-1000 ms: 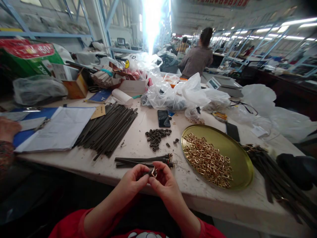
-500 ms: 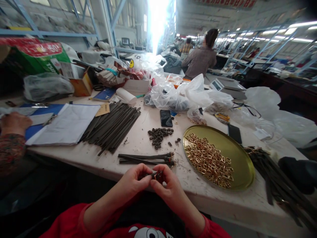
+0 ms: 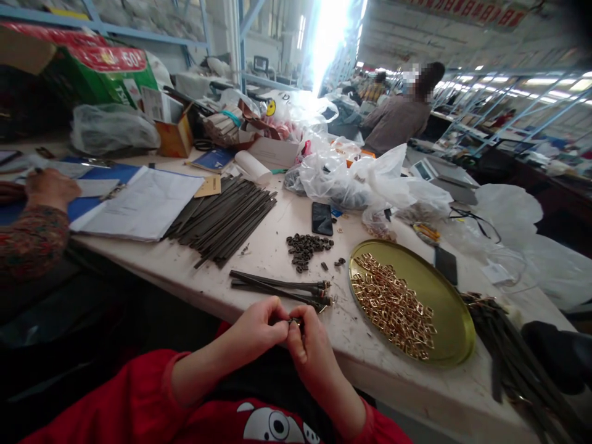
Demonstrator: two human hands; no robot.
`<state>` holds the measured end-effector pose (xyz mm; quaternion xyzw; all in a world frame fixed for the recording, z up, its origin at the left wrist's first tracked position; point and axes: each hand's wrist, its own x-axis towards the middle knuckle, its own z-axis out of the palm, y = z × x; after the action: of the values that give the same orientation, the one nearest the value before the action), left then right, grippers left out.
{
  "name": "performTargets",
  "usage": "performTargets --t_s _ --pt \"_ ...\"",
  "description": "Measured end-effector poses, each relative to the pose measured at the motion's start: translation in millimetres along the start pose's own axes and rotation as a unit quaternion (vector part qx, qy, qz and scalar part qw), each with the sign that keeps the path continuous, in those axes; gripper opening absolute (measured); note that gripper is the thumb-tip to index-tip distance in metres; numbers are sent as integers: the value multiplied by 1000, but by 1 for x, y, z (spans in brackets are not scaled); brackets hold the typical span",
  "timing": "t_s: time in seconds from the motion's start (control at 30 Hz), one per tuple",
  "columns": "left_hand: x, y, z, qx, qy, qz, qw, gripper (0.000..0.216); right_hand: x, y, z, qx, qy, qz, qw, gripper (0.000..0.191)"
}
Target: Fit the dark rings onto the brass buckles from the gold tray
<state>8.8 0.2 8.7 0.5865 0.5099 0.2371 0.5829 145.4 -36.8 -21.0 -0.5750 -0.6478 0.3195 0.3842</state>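
My left hand (image 3: 263, 324) and my right hand (image 3: 311, 340) meet at the table's front edge, fingertips pinched together. Between them is a small piece of dark strap (image 3: 294, 320) with a glint of metal; the fingers hide most of it. Just beyond my hands lie a few dark straps (image 3: 272, 284) with gold-coloured buckles at their right ends. Behind these is a heap of small dark strap loops (image 3: 305, 250). On the right, a round gold-coloured tray (image 3: 451, 320) carries a pile of gold-coloured metal buckles (image 3: 393, 305).
A bundle of dark strips (image 3: 226, 216) lies left of centre, beside white papers (image 3: 141, 203). Another person's hand (image 3: 53, 185) rests over papers at far left. A phone (image 3: 322, 219) and plastic bags (image 3: 351, 179) are further back. More dark straps (image 3: 504, 351) hang at right.
The camera view has turned, shifting the table's contents rightward in the picture. My hands have drawn closer together, and less of the dark strap shows between them.
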Motion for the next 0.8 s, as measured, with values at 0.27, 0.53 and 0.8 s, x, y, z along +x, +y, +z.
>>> performTargets --t_s 0.27,0.53,0.8 --pt "1 -5 -7 -143 -72 -30 987 28 3 9 -1 277 -3 181 944 20" --pt "7 -13 -7 -18 -60 32 998 22 6 21 1 184 -12 171 968 10" --pt "8 -11 -7 14 -118 21 993 21 0 23 -12 -72 -52 -16 996 7"
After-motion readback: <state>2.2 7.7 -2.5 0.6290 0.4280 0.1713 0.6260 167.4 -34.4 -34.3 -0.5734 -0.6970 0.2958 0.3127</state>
